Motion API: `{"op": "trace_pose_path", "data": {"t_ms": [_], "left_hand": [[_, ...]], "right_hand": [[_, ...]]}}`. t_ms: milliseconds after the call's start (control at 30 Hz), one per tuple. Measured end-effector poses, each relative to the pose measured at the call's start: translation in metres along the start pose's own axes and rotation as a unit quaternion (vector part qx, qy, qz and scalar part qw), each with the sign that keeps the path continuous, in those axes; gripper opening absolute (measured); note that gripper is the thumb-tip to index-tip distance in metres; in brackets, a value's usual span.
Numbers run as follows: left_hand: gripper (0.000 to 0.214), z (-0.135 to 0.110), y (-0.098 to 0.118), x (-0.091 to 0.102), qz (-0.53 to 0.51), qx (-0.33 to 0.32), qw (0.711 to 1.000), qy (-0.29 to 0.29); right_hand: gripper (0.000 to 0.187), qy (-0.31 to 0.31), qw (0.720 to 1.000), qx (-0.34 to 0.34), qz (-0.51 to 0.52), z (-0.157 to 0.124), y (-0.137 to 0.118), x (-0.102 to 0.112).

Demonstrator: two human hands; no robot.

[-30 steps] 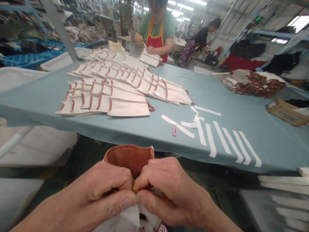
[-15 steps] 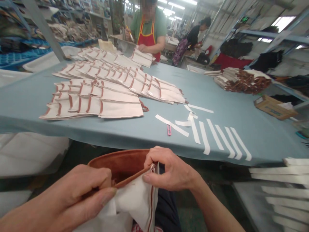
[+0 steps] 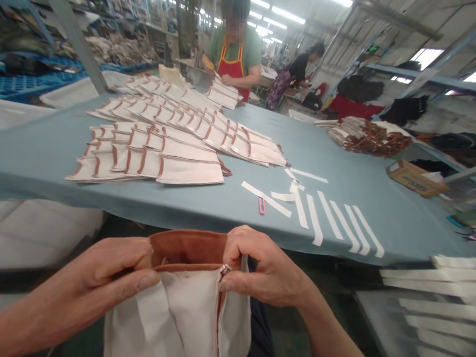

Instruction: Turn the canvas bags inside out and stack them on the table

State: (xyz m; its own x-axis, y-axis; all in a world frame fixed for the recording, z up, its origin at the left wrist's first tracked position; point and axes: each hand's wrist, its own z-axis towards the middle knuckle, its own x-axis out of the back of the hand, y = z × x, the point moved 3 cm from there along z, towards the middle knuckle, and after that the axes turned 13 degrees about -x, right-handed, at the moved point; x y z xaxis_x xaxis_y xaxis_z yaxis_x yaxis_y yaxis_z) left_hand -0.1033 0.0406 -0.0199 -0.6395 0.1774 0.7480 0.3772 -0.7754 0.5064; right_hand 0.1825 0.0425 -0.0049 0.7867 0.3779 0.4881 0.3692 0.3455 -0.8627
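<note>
A cream fabric bag (image 3: 193, 307) with a brown-lined rim hangs open between my hands, in front of the table's near edge. My left hand (image 3: 122, 267) pinches the rim at its left, thumb outside and fingers curled over the brown lining. At the right corner, beside a seam with brown edging, my right hand (image 3: 256, 267) is closed on the rim in the same way. A white strip (image 3: 152, 307) hangs against the bag's front just under my left thumb. The fingertips inside the bag are hidden.
On the blue-covered table (image 3: 178, 206) lie rows of cream fabric pieces (image 3: 189, 168), several white strips (image 3: 316, 218) and a pink tool (image 3: 262, 205). A cardboard box (image 3: 416, 177) sits at the right. Across the table stands a person in a red apron (image 3: 230, 67).
My left hand has moved up and left along the rim, and the bag's mouth is now stretched straighter, its front facing me. The right hand stays at its corner.
</note>
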Motion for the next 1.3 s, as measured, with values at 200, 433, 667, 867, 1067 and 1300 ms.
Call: {"op": "trace_pose_path", "data": {"t_ms": [200, 433, 667, 867, 1067, 1300], "left_hand": [[0.022, 0.034, 0.012, 0.001, -0.118, -0.029, 0.992, -0.037], [0.02, 0.063, 0.034, -0.013, -0.095, -0.045, 0.994, -0.038], [0.028, 0.069, 0.041, -0.022, -0.027, -0.121, 0.991, -0.05], [0.029, 0.064, 0.039, -0.032, -0.041, -0.065, 0.996, -0.044], [0.023, 0.063, 0.036, -0.037, 0.012, -0.071, 0.997, -0.001], [0.026, 0.067, 0.032, -0.03, 0.044, -0.103, 0.994, -0.013]], "right_hand": [[0.042, -0.033, 0.999, 0.015, -0.031, 0.008, -0.019, -0.008], [0.024, -0.015, 0.997, 0.022, -0.077, 0.003, -0.021, -0.007], [0.025, -0.012, 0.996, 0.015, -0.084, 0.001, -0.016, -0.003], [0.024, -0.004, 0.998, 0.007, -0.07, 0.002, -0.003, -0.01], [0.024, 0.017, 0.998, -0.015, -0.062, 0.0, 0.004, -0.013], [0.023, 0.031, 0.999, -0.001, -0.041, 0.002, 0.002, -0.014]]}}
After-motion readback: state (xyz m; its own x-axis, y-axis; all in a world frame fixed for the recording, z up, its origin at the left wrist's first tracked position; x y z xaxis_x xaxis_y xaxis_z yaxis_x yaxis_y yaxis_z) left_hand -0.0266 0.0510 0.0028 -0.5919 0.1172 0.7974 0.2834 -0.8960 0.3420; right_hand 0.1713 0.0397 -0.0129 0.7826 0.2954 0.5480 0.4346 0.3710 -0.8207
